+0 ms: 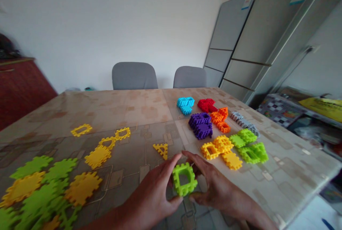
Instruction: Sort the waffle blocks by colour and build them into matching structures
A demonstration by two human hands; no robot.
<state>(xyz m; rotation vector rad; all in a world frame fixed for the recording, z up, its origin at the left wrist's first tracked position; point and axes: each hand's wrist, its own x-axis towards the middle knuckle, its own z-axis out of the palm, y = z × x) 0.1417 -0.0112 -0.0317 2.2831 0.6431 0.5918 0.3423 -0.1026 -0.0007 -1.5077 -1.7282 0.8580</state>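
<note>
A green notched block (185, 189) with a square opening is held between both hands, just above the near part of the table. My left hand (162, 186) grips its left side, thumb below and fingers above. From the right, my right hand (211, 183) closes round the same block, its fingertips partly hidden behind it. How many pieces make up the block I cannot tell. Just beyond the hands lies a yellow triangular frame piece (165, 150). Right of them sit stacked yellow pieces (232, 160) and green pieces (262, 152).
Loose green pieces (40, 201) and yellow pieces (83, 188) spread across the near left. Several yellow frames (123, 134) lie farther back. Purple (203, 131), blue (185, 110), red (205, 105), orange (223, 127) and grey stacks (242, 121) stand on the right. Two chairs (135, 76) back the table (144, 107).
</note>
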